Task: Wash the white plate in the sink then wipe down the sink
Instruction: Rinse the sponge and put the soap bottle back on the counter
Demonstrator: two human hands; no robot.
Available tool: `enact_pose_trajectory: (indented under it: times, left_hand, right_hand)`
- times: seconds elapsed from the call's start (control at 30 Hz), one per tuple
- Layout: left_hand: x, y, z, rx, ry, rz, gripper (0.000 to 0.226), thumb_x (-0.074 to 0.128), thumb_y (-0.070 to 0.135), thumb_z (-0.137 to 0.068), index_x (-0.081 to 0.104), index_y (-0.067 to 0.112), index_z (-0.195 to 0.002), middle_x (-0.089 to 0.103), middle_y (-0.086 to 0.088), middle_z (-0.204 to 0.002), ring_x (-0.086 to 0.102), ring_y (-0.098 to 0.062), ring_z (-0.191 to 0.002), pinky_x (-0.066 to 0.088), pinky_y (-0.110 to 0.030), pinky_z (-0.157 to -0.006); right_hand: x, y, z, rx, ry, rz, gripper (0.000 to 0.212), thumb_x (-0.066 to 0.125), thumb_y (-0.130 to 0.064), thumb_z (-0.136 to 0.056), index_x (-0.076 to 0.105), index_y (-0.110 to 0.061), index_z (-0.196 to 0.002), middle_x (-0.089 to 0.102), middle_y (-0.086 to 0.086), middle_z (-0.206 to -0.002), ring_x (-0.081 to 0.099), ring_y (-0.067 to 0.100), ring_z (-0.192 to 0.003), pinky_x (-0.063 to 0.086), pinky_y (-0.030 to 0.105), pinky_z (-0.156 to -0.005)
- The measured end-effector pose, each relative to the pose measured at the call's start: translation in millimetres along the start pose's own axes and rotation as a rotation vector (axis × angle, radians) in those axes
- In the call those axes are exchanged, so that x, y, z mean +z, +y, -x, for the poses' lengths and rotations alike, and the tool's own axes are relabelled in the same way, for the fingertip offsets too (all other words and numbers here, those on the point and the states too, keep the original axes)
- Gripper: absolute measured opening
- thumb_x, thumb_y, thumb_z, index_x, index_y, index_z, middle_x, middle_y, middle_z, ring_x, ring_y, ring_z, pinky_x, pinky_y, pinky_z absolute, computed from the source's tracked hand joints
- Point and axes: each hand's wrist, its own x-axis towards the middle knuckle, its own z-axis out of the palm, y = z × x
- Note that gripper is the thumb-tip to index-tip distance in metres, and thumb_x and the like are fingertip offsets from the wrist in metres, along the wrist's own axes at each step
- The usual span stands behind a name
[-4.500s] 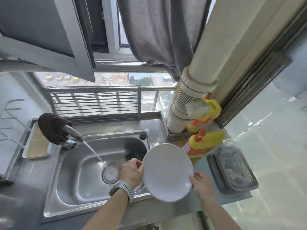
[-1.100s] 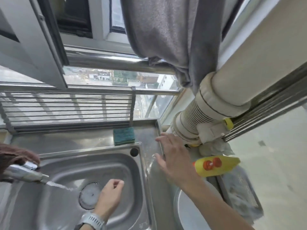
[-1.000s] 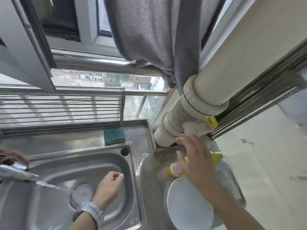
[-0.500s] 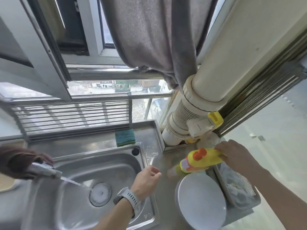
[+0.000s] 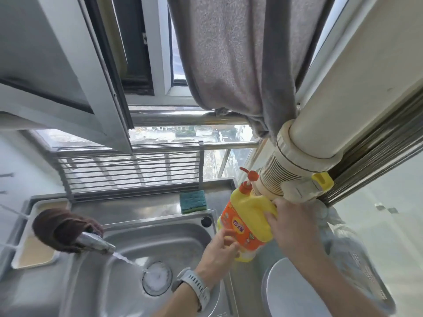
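I'm seeing the right hand (image 5: 295,227) gripping the yellow soap bottle (image 5: 248,221) mid-frame, the left hand (image 5: 220,250) cupping open under it, probably for a squirt. The white plate (image 5: 295,291) is waiting on the counter, lower right, beside the sink (image 5: 160,234).

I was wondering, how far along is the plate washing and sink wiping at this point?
Early. Done: tap running into the sink; white plate set on the counter beside it. In hand: right hand grips the yellow detergent bottle, left hand touching it. Left: soaping and rinsing the plate, then wiping the sink; green sponge lies untouched.
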Motion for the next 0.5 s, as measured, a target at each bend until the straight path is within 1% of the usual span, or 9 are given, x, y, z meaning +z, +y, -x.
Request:
enact_pose_trajectory:
  times: [0.07,0.13,0.2,0.27,0.33,0.37,0.43,0.47,0.5]
  left_hand:
    - [-3,8,-10,0.02,0.021,0.048,0.036,0.062,0.018,-0.085,0.06,0.035,-0.116,0.071,0.004,-0.11,0.069,-0.014,-0.093,0.058,-0.035,-0.086]
    - [-7,17,-21,0.032,0.037,0.107,0.044,0.063,0.007,-0.085,0.059,0.03,-0.123,0.07,0.005,-0.117,0.067,-0.013,-0.1,0.055,-0.026,-0.081]
    - [-11,26,-32,0.047,0.04,0.149,0.044,0.061,-0.002,-0.09,0.059,0.023,-0.126,0.068,0.005,-0.118,0.068,-0.003,-0.094,0.053,-0.017,-0.073]
    - [-13,35,-43,0.047,0.037,0.153,0.044,0.057,-0.006,-0.093,0.057,0.021,-0.128,0.065,0.006,-0.122,0.068,0.002,-0.092,0.056,-0.015,-0.069]
    - [-14,40,-56,0.039,0.028,0.137,0.048,0.055,-0.007,-0.093,0.054,0.02,-0.133,0.062,0.005,-0.129,0.065,0.0,-0.102,0.058,-0.018,-0.075]
    - [-14,41,-61,0.035,0.025,0.126,0.051,0.054,-0.007,-0.092,0.053,0.02,-0.135,0.061,0.004,-0.131,0.064,-0.003,-0.107,0.059,-0.019,-0.081]
    - [-15,41,-71,0.027,0.035,0.095,0.057,0.055,-0.007,-0.09,0.052,0.02,-0.139,0.06,0.005,-0.135,0.062,-0.008,-0.117,0.058,-0.023,-0.089]
    - [-16,41,-74,0.028,0.044,0.078,0.058,0.055,-0.007,-0.089,0.052,0.02,-0.14,0.06,0.006,-0.136,0.061,-0.01,-0.121,0.057,-0.025,-0.094]
    - [-16,39,-77,0.031,0.049,0.065,0.059,0.054,-0.007,-0.088,0.053,0.021,-0.14,0.06,0.007,-0.135,0.059,-0.011,-0.124,0.055,-0.028,-0.098]
  right_hand:
    - [11,-20,-12,0.07,0.027,-0.06,0.024,0.056,-0.04,-0.098,0.065,-0.018,-0.102,0.073,0.003,-0.101,0.069,0.025,-0.1,0.05,0.035,-0.082]
    - [22,-37,-23,0.117,0.086,-0.09,0.023,0.057,-0.037,-0.098,0.067,-0.016,-0.102,0.075,0.006,-0.101,0.071,0.028,-0.1,0.052,0.036,-0.082]
    - [31,-50,-32,0.148,0.115,-0.115,0.023,0.056,-0.034,-0.099,0.068,-0.014,-0.102,0.075,0.007,-0.1,0.072,0.028,-0.098,0.053,0.035,-0.08]
    - [42,-59,-44,0.152,0.118,-0.133,0.023,0.054,-0.032,-0.101,0.067,-0.013,-0.101,0.074,0.005,-0.099,0.073,0.026,-0.095,0.054,0.034,-0.077]
    - [52,-65,-56,0.169,0.125,-0.137,0.019,0.058,-0.03,-0.1,0.066,-0.012,-0.098,0.074,0.005,-0.093,0.074,0.025,-0.087,0.054,0.033,-0.071]
    - [58,-67,-61,0.176,0.128,-0.136,0.017,0.065,-0.028,-0.096,0.066,-0.011,-0.092,0.073,0.006,-0.086,0.074,0.026,-0.079,0.053,0.032,-0.064]
    - [67,-70,-69,0.175,0.133,-0.136,0.02,0.08,-0.019,-0.083,0.064,-0.008,-0.075,0.068,0.007,-0.065,0.069,0.026,-0.057,0.045,0.028,-0.049]
    - [70,-70,-71,0.183,0.144,-0.144,0.023,0.083,-0.015,-0.079,0.063,-0.007,-0.07,0.066,0.008,-0.06,0.066,0.027,-0.05,0.041,0.026,-0.046]
    - [71,-70,-72,0.185,0.145,-0.156,0.024,0.084,-0.014,-0.077,0.063,-0.007,-0.069,0.065,0.008,-0.058,0.065,0.027,-0.049,0.042,0.026,-0.045]
